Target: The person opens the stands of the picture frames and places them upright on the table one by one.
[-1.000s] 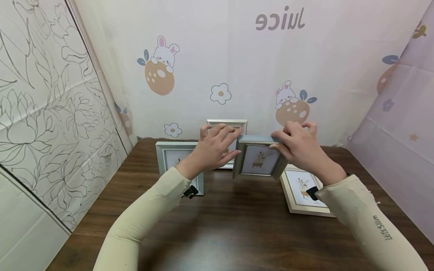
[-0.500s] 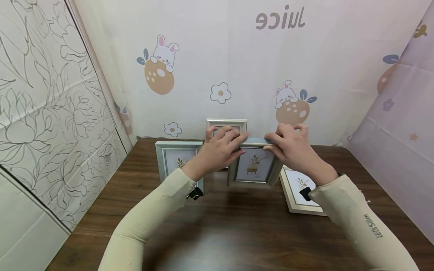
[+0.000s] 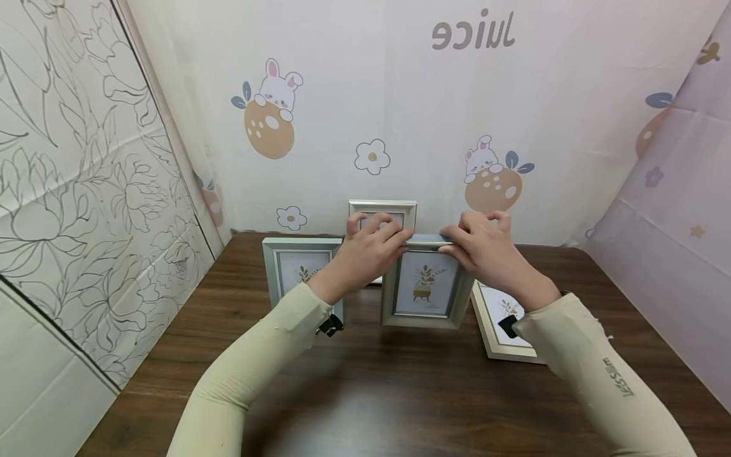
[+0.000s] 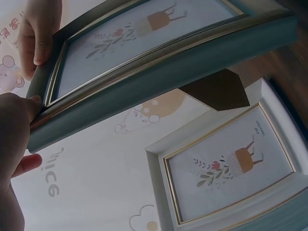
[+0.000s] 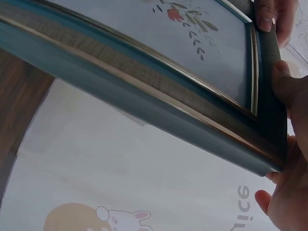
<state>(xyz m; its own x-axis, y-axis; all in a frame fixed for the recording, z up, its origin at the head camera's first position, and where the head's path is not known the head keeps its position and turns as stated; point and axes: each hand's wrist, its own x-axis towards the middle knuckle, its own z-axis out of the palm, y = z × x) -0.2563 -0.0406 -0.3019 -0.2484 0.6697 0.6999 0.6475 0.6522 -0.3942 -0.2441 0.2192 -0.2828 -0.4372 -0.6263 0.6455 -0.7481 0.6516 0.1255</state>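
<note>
Between both hands stands an upright picture frame (image 3: 425, 282), grey-brown in front with bluish sides, around a potted-plant print. My left hand (image 3: 365, 257) pinches its top left corner, thumb in front and fingers behind. At the top right corner my right hand (image 3: 485, 247) grips it the same way. The left wrist view shows a dark stand leg (image 4: 219, 91) folded out behind it. Whether its bottom edge touches the table cannot be told. A silvery-white picture frame (image 3: 382, 205) stands behind, partly hidden by my left hand.
On the left stands a pale green picture frame (image 3: 271, 266), partly covered by my left forearm. A cream picture frame (image 3: 491, 336) lies face up at the right, under my right wrist. All are on a dark wooden table (image 3: 365, 393), with a printed curtain (image 3: 354, 82) behind.
Both hands have brought the grey-brown picture frame slightly left and down, nearer to me, and turned it to face me more squarely. The other picture frames have stayed put.
</note>
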